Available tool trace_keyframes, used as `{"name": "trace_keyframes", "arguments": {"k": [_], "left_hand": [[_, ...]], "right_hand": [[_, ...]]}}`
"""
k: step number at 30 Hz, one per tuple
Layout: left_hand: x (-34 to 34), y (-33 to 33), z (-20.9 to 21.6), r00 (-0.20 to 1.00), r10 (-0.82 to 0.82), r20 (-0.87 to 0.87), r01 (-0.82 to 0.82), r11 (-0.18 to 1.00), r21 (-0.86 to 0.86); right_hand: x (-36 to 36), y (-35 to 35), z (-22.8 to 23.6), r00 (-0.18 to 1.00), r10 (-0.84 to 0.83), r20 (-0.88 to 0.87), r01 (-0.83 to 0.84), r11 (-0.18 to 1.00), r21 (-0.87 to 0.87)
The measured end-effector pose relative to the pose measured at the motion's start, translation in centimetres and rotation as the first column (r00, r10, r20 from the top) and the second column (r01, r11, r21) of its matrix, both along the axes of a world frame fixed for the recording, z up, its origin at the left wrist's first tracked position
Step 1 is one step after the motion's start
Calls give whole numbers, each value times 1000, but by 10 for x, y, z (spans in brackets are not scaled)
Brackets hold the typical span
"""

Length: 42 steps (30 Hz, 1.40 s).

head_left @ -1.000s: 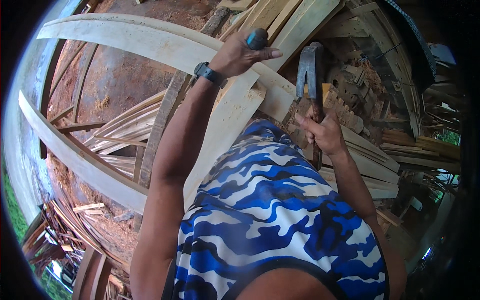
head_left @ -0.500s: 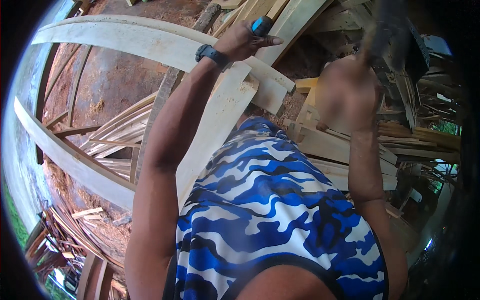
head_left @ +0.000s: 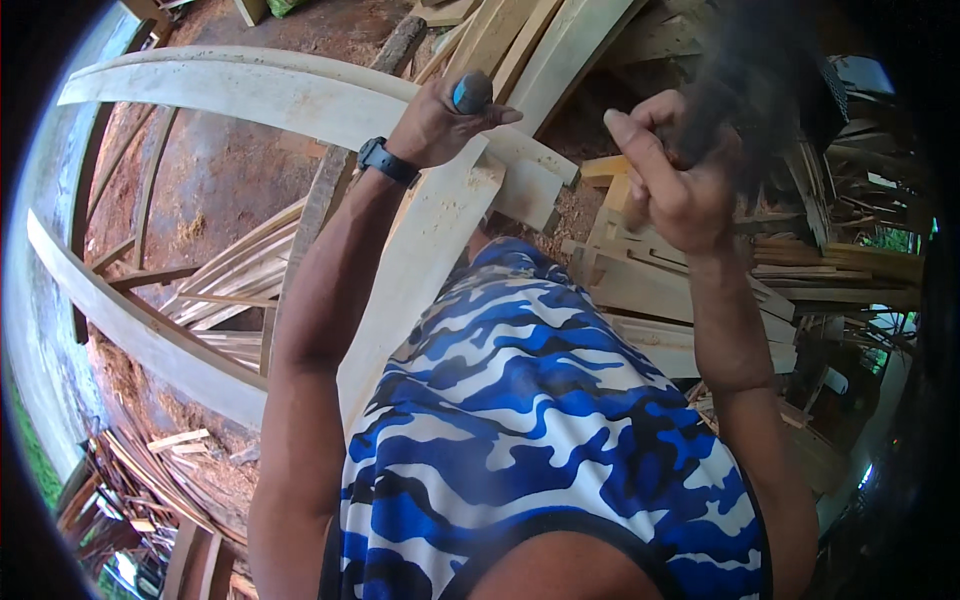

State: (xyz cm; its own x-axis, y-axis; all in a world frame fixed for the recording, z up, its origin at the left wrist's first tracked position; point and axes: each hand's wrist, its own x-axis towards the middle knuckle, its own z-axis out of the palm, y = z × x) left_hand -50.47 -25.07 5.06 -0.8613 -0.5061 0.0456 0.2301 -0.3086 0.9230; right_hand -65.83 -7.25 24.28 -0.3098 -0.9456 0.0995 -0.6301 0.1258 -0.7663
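My left hand, with a dark watch at its wrist, is closed around the blue-and-black handle of a chisel. The handle's end faces up; the blade is hidden below the hand. Under it lies a pale curved timber, crossed by a long curved board and with a short wood block alongside. To the right, my right hand is raised, its fingers wrapped round what looks like a hammer. Its dark head is smeared by motion, and most of the handle is hidden.
Another curved board extends at the left, near a stack of thin strips. Planks rise at the top middle. Cut wooden pieces lie at right, with piled lumber beyond. Scraps litter the lower left.
My left hand and the chisel have shifted slightly left and down. My right hand has turned, bringing its thumb and fingers into clearer view, while the dark tool head remains blurred above it.
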Motion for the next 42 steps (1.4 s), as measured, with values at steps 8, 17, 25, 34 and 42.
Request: {"name": "trace_keyframes", "arguments": {"k": [8, 17, 25, 34, 42], "left_hand": [[3, -1, 1, 971, 80, -226, -97, 993, -68], [15, -10, -22, 993, 114, 28, -74, 790, -608], [7, 4, -38, 970, 236, -63, -239, 866, -440], [35, -7, -73, 920, 381, -89, -251, 400, -881], [25, 7, -33, 947, 319, 34, -257, 817, -516]], "right_hand": [[-10, -6, -35, 926, 131, -354, -21, 954, 298], [-13, -1, -68, 879, 196, -435, 1, 911, 412], [-8, -12, -62, 954, 127, -272, -118, 992, 49], [14, -10, -15, 975, 154, -160, -141, 986, 92], [24, -9, -26, 902, 283, -328, -185, 936, 299]]}}
